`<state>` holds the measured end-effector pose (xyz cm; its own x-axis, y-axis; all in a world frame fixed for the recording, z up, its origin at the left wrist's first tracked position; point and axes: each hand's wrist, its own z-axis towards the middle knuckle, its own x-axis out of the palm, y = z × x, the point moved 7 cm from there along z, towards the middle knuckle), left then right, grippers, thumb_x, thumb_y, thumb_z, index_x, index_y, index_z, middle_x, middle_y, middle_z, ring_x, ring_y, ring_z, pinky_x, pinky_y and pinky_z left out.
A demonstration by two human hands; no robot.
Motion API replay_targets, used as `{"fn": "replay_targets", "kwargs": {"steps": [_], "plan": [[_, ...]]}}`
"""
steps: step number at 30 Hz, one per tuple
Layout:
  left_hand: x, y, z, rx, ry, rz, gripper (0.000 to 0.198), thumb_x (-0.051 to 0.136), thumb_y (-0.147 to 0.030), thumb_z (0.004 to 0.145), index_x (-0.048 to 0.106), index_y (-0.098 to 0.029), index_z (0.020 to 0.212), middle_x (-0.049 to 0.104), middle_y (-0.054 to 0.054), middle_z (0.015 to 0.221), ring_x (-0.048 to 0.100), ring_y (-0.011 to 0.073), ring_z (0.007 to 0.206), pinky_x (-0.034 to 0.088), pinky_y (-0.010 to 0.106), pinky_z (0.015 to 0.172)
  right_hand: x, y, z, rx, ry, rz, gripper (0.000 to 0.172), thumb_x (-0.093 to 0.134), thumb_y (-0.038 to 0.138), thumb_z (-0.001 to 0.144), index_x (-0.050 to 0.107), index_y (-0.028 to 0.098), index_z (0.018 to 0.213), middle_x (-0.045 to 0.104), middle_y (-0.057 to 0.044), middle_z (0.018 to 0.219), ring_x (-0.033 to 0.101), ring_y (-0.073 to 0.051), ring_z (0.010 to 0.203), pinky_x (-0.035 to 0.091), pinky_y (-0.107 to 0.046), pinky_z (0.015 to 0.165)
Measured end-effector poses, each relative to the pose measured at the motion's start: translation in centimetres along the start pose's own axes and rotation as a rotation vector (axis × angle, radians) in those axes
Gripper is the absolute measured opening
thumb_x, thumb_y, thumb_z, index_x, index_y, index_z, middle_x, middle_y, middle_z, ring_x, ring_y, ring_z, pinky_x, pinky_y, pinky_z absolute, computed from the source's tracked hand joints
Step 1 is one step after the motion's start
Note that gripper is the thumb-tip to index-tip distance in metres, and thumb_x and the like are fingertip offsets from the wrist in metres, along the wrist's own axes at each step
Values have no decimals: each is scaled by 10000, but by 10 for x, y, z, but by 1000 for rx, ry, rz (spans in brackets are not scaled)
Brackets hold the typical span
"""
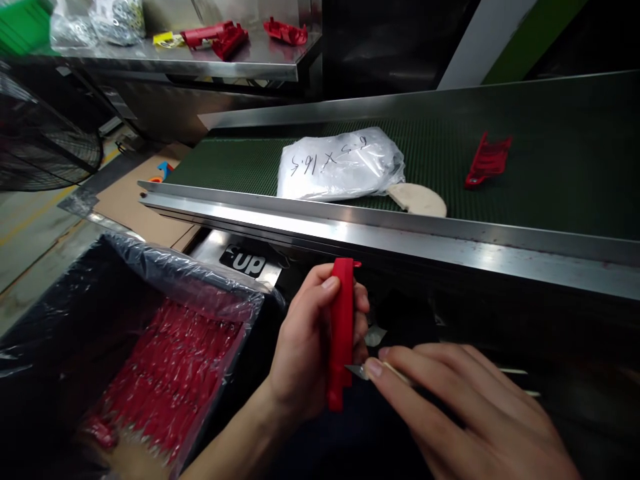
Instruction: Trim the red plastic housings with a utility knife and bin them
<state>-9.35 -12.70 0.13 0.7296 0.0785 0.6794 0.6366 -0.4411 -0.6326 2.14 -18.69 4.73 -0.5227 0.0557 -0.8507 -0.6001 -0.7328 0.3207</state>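
My left hand (305, 337) is closed around a long red plastic part (343, 327), held upright in front of the conveyor's near rail. Fingertips wrap its right side and the thumb presses its left edge. In my right hand (465, 393) a small knife (356, 371) with a pointed blade is pinched between thumb and fingers. The blade tip touches, or lies very close to, the lower right edge of the red part. Most of the knife's handle is hidden by my fingers.
Beyond my hands runs a green conveyor (240, 157) carrying a white plastic-wrapped packet (340, 163), a beige disc (420, 200) and a red shell (489, 160). At left stands a plastic-lined bin (193, 287) of red parts. A metal shelf (250, 69) and a fan (45, 140) are behind.
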Motion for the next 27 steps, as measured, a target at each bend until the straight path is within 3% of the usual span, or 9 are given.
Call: {"fn": "replay_targets", "kwargs": {"steps": [7, 11, 13, 17, 27], "plan": [[1, -8, 8, -1, -15, -48, 114, 394, -314, 964, 439, -212, 938, 497, -10, 821, 405, 72, 534, 350, 148, 405, -5, 4, -6, 12, -49, 22, 296, 515, 97, 937, 664, 158, 1186, 655, -69, 1141, 579, -218, 984, 488, -348, 782], [2, -10, 5, 24, -15, -4, 101, 429, -308, 959, 448, -211, 939, 519, -11, 858, 441, 71, 563, 374, 157, 428, -23, -14, -8, 60, -157, 63, 472, 511, 34, 898, 554, 181, 1345, 586, -95, 1248, 569, -229, 1109, 511, -346, 847], [2, -5, -1, 9, 9, 52, 98, 534, -286, 919, 476, -217, 956, 534, -21, 879, 462, 62, 574, 393, 151, 436, -28, -20, -4, 55, -146, 44, 535, 535, -6, 866, 530, 174, 1370, 574, -105, 1256, 568, -230, 1124, 502, -348, 869], [-1, 11, -16, -60, 43, 157, 255, 706, -262, 820, 513, -227, 983, 560, -48, 848, 457, 13, 486, 412, 133, 428, -30, -25, 8, 93, -131, -10, 473, 521, -16, 881, 575, 155, 1319, 600, -109, 1201, 566, -214, 1102, 465, -349, 880], [1, 21, -26, -103, 63, 165, 296, 737, -333, 802, 501, -238, 950, 569, -54, 836, 464, 14, 473, 404, 122, 412, -25, -25, 17, 122, -171, -32, 399, 517, -18, 888, 637, 128, 1239, 624, -124, 1145, 582, -226, 1004, 458, -358, 793]]}}
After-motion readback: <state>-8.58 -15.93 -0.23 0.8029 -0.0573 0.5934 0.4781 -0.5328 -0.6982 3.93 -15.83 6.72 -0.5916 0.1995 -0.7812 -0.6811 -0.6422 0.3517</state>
